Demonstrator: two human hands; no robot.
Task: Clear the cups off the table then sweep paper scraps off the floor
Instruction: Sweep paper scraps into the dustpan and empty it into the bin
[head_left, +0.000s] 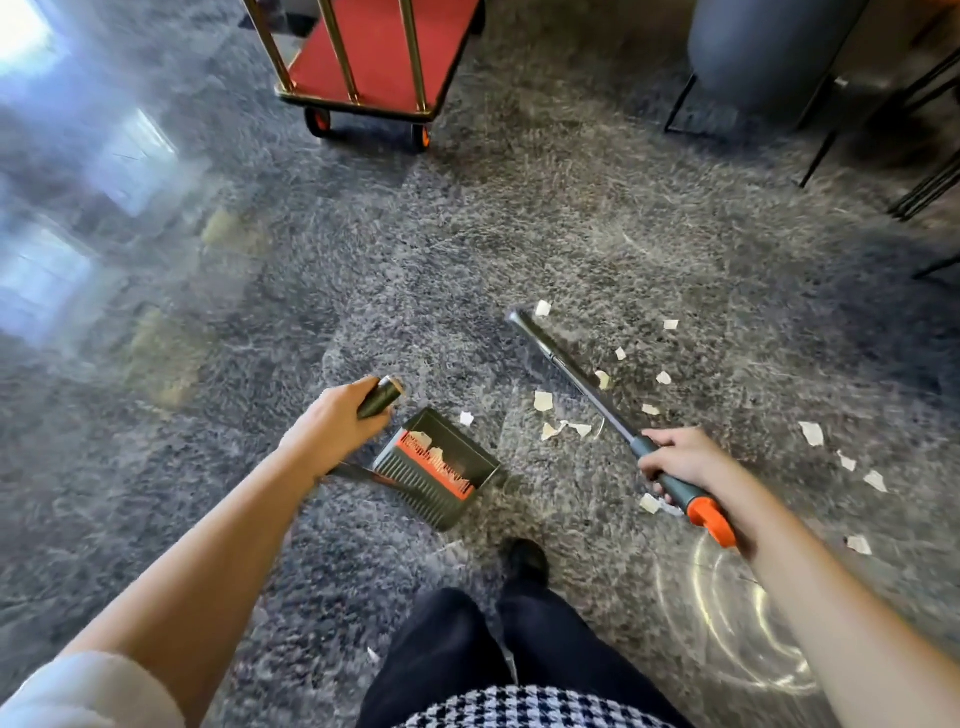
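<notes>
Paper-sweeping stage, judging by the tools; seeing no cups and no table anywhere. Gripping the broom (571, 374) with the right hand (680, 460), fingers (655, 470) curled round the grey grip just ahead of its orange cap. Gripping the handle of the dustpan (441, 467) with the left hand (332, 431), likewise wrapped round it. Holding the pan low, at or just off the speckled grey floor (467, 249), with a few bits already inside. Facing paper scraps (544, 401) scattered widely: a cluster between pan and broom shaft, one just beside the pan, others well out to the right, one under the right wrist. Pointing the broom's blurred far end toward the farthest scrap.

Probably best: drawing in short, light strokes toward the pan, herding the outliers into the middle cluster first. Keeping the pan's lip flat against the floor and steady. Avoiding quick flicks, likely to lift such light pieces and send them past. Minding the foot (524, 558) close behind the pan, and staying clear of the red cart (384, 57) farther off.
</notes>
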